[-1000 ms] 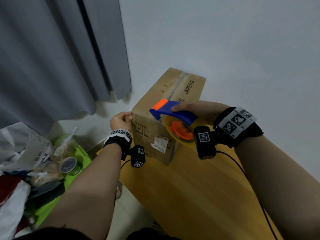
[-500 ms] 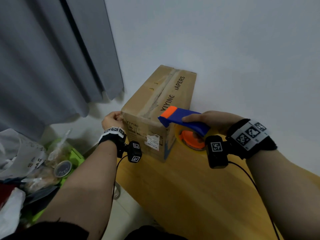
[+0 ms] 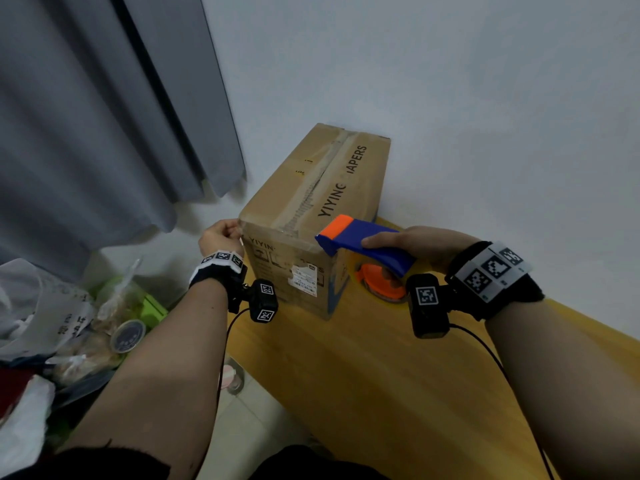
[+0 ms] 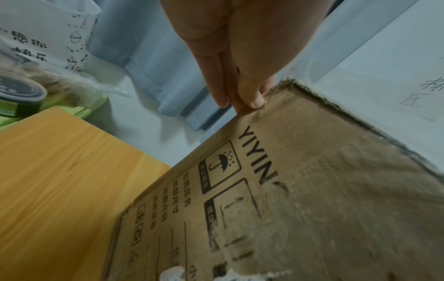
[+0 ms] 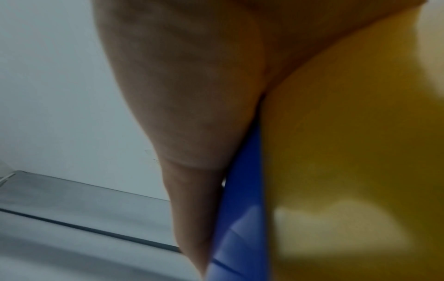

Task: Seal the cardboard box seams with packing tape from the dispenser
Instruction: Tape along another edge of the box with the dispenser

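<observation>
Left hand (image 3: pixel 221 237) pinching box (image 3: pixel 322 202) corner, right hand (image 3: pixel 412 242) gripping dispenser (image 3: pixel 360 242)

My right wrist view is blurred, the tape dispenser (image 5: pixel 240 218) fills it, and my right hand (image 3: pixel 412 242) hides its handle.

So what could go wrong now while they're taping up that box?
1. The cardboard box sits near the wooden table's edge, and the left hand only pinches its top corner, so a firm push from the dispenser might slide it.
2. The tape dispenser in the right hand is beside the near right top corner, not on the centre seam, so new tape may start crooked.
</observation>
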